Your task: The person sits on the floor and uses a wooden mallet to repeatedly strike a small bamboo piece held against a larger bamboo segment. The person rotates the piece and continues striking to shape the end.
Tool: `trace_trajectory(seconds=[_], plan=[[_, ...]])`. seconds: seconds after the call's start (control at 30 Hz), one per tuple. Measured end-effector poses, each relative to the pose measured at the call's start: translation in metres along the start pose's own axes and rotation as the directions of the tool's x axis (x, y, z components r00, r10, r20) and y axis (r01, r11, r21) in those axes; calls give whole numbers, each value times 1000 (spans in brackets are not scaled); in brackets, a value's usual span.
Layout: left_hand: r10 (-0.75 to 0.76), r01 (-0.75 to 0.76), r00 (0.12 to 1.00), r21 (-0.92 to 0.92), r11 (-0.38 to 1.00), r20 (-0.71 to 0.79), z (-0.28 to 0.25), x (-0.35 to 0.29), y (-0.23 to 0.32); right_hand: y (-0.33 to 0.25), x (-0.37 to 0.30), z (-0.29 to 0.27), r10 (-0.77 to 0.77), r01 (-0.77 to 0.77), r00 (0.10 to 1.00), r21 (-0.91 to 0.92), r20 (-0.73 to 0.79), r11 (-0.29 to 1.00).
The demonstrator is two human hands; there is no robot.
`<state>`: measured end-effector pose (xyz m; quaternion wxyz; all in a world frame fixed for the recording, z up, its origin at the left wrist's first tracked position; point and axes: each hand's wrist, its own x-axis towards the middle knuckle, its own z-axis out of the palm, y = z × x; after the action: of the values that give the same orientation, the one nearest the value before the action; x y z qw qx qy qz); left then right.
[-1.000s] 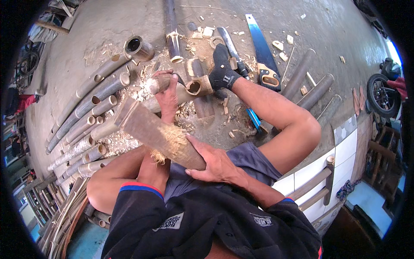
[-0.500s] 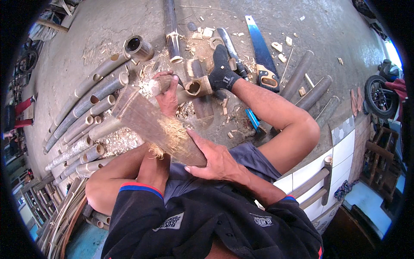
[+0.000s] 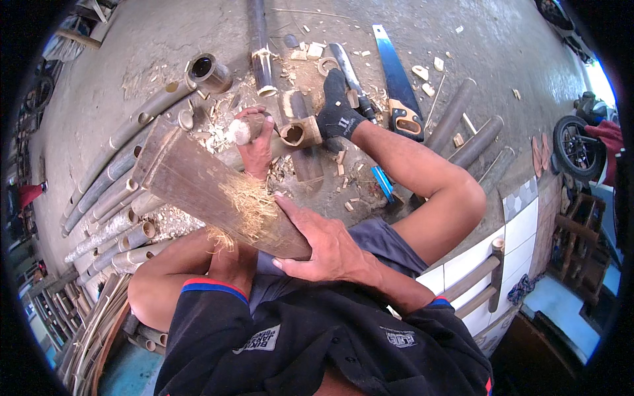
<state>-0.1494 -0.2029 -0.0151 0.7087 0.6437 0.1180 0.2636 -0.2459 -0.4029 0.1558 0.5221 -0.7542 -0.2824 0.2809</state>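
block (image 3: 211, 186) is swung further toward ten o'clock, handle (image 3: 248, 129) unstruck
gripped: block by right hand (image 3: 333, 247), handle by left hand (image 3: 256, 153)

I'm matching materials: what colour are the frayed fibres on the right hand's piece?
The frayed fibres are straw yellow, clearest in the head view.

Grey concrete floor (image 3: 485, 59), pale wood chips (image 3: 315, 51) scattered, bamboo tubes (image 3: 130, 131) lined up at left, dark bamboo block (image 3: 308, 165) near centre, handsaw (image 3: 398, 76) flat beyond, sandals (image 3: 537, 158) far right.
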Motion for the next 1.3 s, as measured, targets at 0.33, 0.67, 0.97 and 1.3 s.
trace_trajectory(seconds=[0.33, 0.67, 0.97, 1.3], plan=[[-5, 4, 1000, 38, 999, 27, -5, -2, -7, -3, -2, 2, 31, -30, 999, -61, 16, 998], [209, -228, 972, 216, 949, 107, -7, -8, -26, 21, 17, 2, 241, -279, 960, -426, -142, 860], [134, -137, 990, 77, 988, 46, -8, -9, -25, -2, 17, 16, 110, -158, 985, -435, -134, 886], [151, -201, 970, 285, 937, 189, -24, -8, -15, -8, 28, 27, -521, 451, 837, -329, -168, 830]])
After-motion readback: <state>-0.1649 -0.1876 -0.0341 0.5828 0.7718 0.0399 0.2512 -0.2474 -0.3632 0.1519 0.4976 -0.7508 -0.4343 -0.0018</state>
